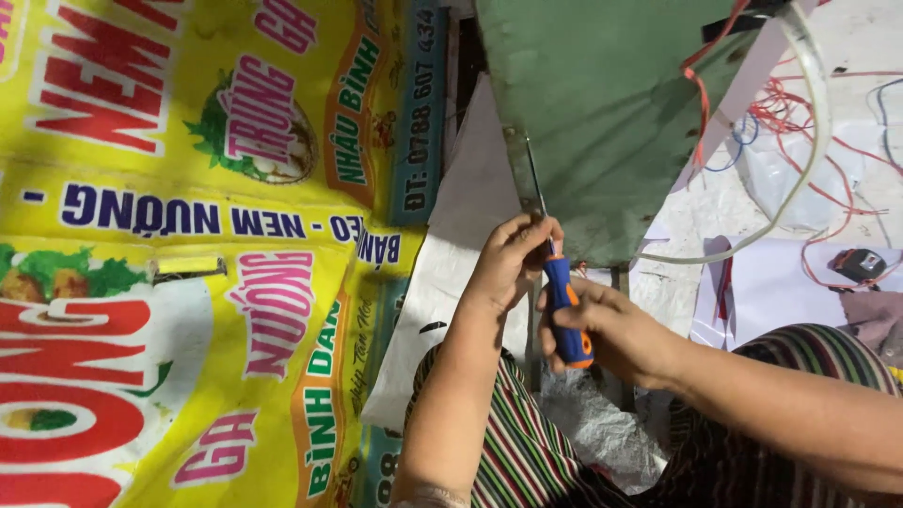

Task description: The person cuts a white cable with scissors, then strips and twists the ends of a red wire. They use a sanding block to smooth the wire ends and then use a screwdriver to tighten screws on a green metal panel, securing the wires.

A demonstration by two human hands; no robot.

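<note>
My right hand [616, 329] grips the blue and orange handle of a screwdriver [564, 306]. Its thin metal shaft runs up and to the left, with the tip at the left edge of a green metal panel [602, 103]. My left hand [508, 259] pinches the shaft just above the handle, fingers curled around it. Both forearms reach up from the lower part of the view, over striped trousers [527, 442].
A large yellow printed banner [188, 254] covers the left half. Red and blue wires [800, 122] and a thick white cable [809, 103] lie tangled at the upper right over white sheets. A small black and orange device [861, 265] sits at the right edge.
</note>
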